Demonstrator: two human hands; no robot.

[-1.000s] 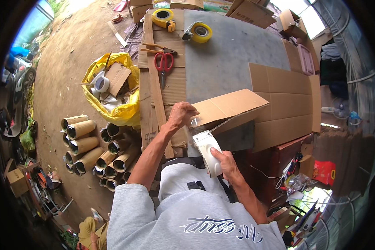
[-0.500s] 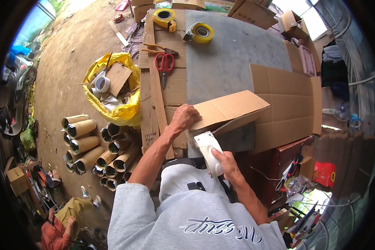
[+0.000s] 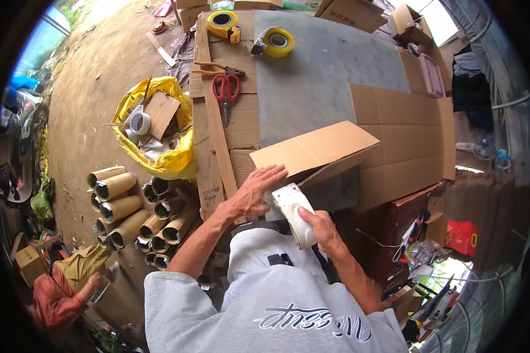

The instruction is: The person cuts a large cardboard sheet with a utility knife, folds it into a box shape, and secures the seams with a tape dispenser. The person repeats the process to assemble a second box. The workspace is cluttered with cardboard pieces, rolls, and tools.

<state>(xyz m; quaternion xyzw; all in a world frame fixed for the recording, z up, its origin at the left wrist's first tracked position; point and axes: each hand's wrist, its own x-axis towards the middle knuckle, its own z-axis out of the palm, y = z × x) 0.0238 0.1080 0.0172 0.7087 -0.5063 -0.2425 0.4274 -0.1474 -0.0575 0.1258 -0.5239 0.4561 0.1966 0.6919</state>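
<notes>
While gripping a white tool (image 3: 294,215) in the right hand (image 3: 324,231), holds the left hand (image 3: 253,193) open, apparently touching the box (image 3: 317,146).

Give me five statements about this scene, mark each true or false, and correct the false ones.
1. The right hand holds a white handheld tool. True.
2. The left hand grips the red-handled scissors. False: it is open at the near edge of the cardboard box; the scissors lie by the pliers.
3. The yellow bag contains a piece of cardboard. True.
4. The brown tubes are on the table. False: they are to its left.
5. Two yellow tape rolls lie toward the table's far end. True.
</notes>
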